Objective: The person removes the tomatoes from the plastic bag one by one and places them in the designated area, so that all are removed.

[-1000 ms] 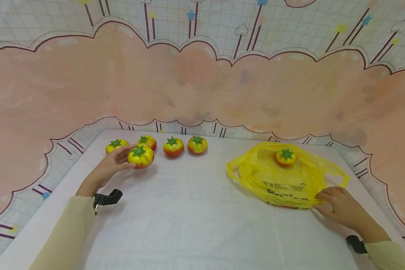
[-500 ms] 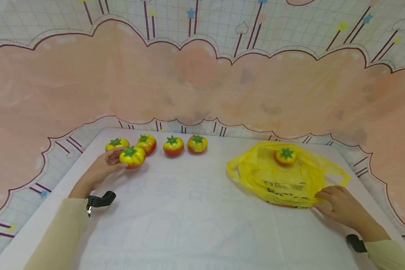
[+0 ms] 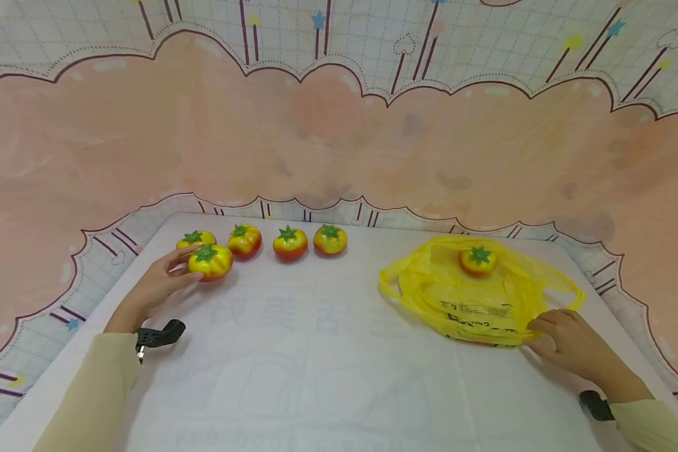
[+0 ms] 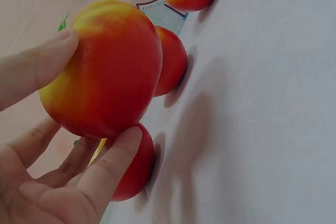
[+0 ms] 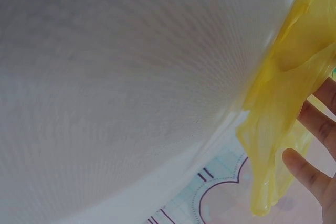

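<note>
In the head view my left hand [image 3: 161, 279] grips a yellow-and-red tomato [image 3: 210, 263] with a green star-shaped top. The left wrist view shows the thumb on one side of this tomato [image 4: 107, 72] and fingers on the other, with their shadow falling on the table. A second tomato [image 3: 189, 239] is partly hidden behind it. My right hand [image 3: 567, 345] is at the near right edge of a yellow plastic bag [image 3: 480, 301]. Its fingers [image 5: 320, 124] touch the thin plastic, thumb spread apart. Another tomato [image 3: 477, 261] lies within the bag's outline.
Along the back of the white table [image 3: 316, 351] stand three more tomatoes: one near the left hand [image 3: 245, 242], one in the middle [image 3: 290, 244] and one to its right [image 3: 330, 240]. A patterned peach-coloured cloth [image 3: 339, 144] hangs behind the table.
My left hand has moved left with the tomato, away from the front of the tomato behind it and towards the leftmost one. The right hand and bag have stayed put.
</note>
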`<state>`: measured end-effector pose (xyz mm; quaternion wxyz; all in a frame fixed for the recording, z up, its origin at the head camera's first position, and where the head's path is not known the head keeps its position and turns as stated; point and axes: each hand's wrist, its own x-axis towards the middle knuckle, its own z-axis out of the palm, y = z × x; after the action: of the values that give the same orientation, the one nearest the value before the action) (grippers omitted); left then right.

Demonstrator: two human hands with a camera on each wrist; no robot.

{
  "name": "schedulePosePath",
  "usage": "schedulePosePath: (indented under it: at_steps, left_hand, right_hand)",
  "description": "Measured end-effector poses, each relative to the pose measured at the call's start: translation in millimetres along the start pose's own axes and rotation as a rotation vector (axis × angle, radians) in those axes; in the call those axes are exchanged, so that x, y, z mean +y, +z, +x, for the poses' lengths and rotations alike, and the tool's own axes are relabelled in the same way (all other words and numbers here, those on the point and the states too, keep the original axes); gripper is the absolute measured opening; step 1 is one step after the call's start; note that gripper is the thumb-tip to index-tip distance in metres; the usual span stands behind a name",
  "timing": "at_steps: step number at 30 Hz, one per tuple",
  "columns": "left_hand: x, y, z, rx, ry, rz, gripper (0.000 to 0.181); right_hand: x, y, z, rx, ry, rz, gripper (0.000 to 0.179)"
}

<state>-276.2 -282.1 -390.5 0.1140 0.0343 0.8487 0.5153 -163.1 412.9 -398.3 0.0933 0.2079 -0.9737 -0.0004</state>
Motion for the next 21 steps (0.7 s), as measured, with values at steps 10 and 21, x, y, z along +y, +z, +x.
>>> schedulePosePath:
  at_steps: [10,21]
  left_hand:
    - [-6.7,-4.0,-4.2,0.011,-0.039,0.002,0.080]
    - [-13.6,-6.8,-6.6,0.010,-0.089,-0.034,0.081]
  right_hand:
    - [0.2,1.1,-0.9,0.002,-0.003,0.000,0.024]
    - [1.4,3.4,-1.5,0.030,-0.012,-0.018,0.024]
